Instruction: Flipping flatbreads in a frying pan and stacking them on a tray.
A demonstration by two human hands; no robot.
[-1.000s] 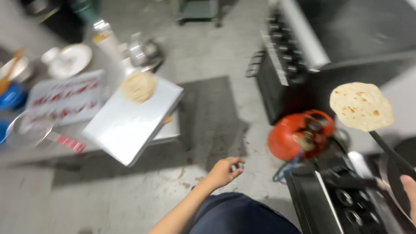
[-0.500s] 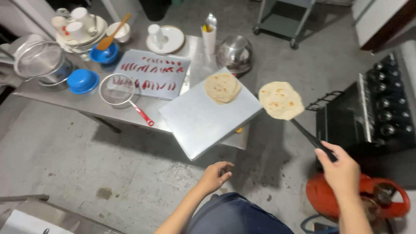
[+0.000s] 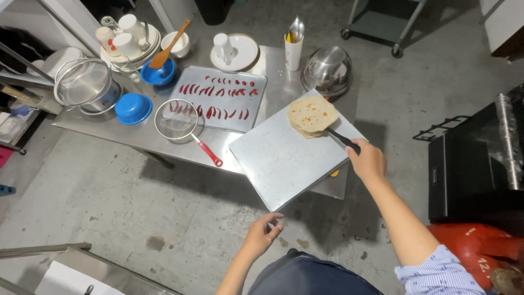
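My right hand (image 3: 367, 160) grips the black handle of a spatula (image 3: 343, 139). The spatula's blade lies under a round flatbread (image 3: 313, 113), which rests on top of another flatbread at the far corner of a metal tray (image 3: 284, 161). That tray sits tilted over the edge of a steel table (image 3: 136, 136). My left hand (image 3: 263, 234) hangs low by my waist with fingers loosely curled, holding nothing.
A second tray of red chilli pieces (image 3: 218, 98), a red-handled strainer (image 3: 180, 123), blue bowls (image 3: 132, 107), a steel bowl (image 3: 327, 68), cups and plates crowd the table. A red gas cylinder (image 3: 480, 243) and black stove (image 3: 475, 169) stand at right.
My right hand has carried the flatbread on the spatula from the stove side leftward and set it onto the flatbread on the tray. The view has swung toward the table.
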